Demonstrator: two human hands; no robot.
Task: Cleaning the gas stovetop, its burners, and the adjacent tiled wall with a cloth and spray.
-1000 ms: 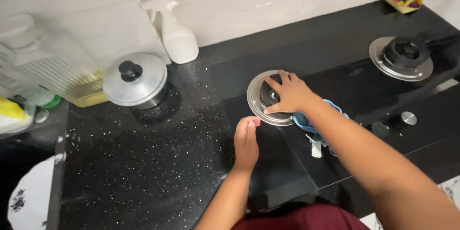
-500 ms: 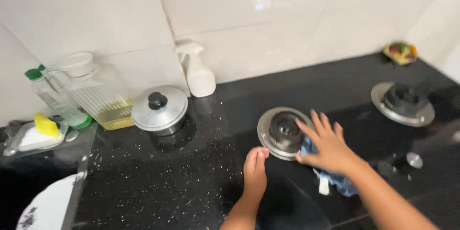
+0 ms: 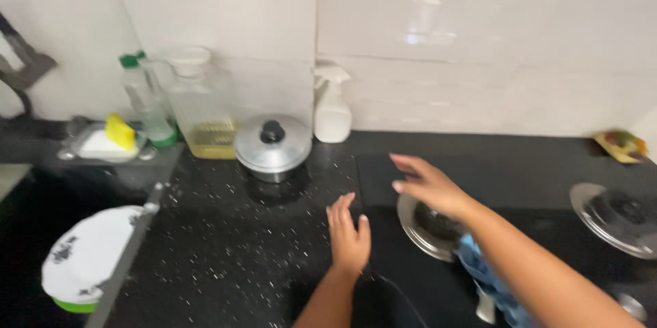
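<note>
1. Black speckled counter [image 3: 226,259] under white tiled wall; view has swung left since half a second ago, sink side now showing.
2. Right hand [image 3: 428,188] has lifted off the blue cloth [image 3: 489,277] and reaches forward above the near burner [image 3: 428,229], fingers spread, gripping nothing.
3. Left hand [image 3: 348,232] stays flat on the counter, fingers loose and extended, empty.
4. Cloth lies beside the burner, under the right forearm.
5. Lidded steel pot [image 3: 272,147] and white spray bottle [image 3: 332,106] stand by the wall.
</note>
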